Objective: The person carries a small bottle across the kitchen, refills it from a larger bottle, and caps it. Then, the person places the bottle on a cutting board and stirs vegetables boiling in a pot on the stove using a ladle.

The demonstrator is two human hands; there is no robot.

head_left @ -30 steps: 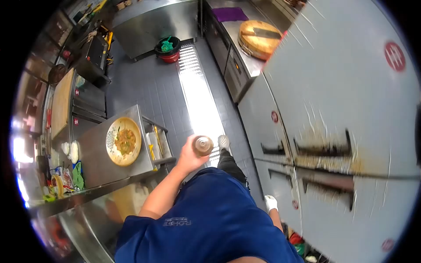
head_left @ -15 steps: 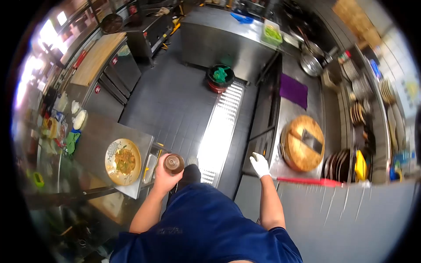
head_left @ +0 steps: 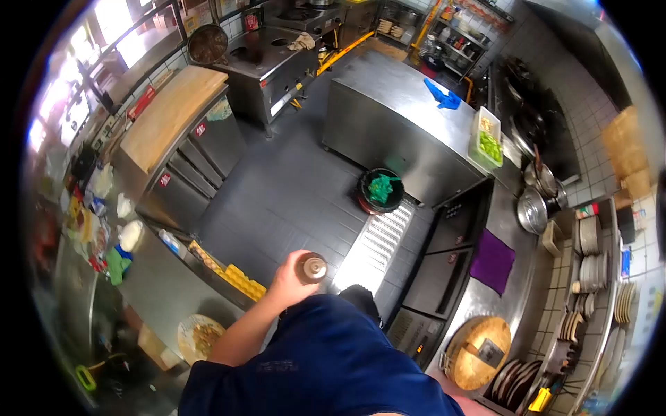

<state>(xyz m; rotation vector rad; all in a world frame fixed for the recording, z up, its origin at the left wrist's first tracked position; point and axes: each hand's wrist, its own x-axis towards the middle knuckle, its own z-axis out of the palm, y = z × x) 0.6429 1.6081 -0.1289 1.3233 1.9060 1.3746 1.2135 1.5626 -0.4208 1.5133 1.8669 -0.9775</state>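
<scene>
- My left hand (head_left: 286, 283) is wrapped round a brown bottle (head_left: 313, 268); its top faces up at me, and it looks roughly upright; I cannot read any label.
- My right hand is out of view; whether it is open, closed or gripping anything, I cannot tell.
- The bottle is in front of my blue shirt (head_left: 333, 360), above the dark floor (head_left: 277, 187); it is apart from the counters on both sides.
- The step in hand, as I judge it, is simply holding the bottle while I stand in the aisle; nothing shows it being poured or set down.
- Any move with it calls, I think, for a firm grip and a level wrist; my elbow would need care too, since a patterned plate (head_left: 183, 338) of food lies on the left counter (head_left: 166, 284), partly hidden by my arm.
- To my right a round chopping board (head_left: 460, 357) bears a broad blade (head_left: 491, 352); near it lies a purple cloth (head_left: 492, 261); ahead, a black bin (head_left: 365, 197) stands beside the drain grate (head_left: 378, 243).
</scene>
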